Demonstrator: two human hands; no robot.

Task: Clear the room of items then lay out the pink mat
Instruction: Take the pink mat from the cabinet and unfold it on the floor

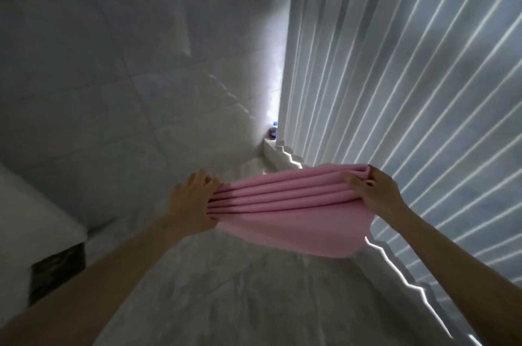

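The pink mat (pixel 291 210) is folded into several layers and hangs in the air above the grey tiled floor (pixel 226 289), stretched between both hands. My left hand (pixel 192 201) grips its left end, fingers curled round the stacked folds. My right hand (pixel 372 190) pinches the right end near the top fold. The mat's lower part sags toward me.
Pale vertical blinds (pixel 395 91) run along the right side. A small bottle with a blue cap (pixel 273 131) stands on a low ledge in the far corner. A white block with a dark base (pixel 42 246) sits at the left.
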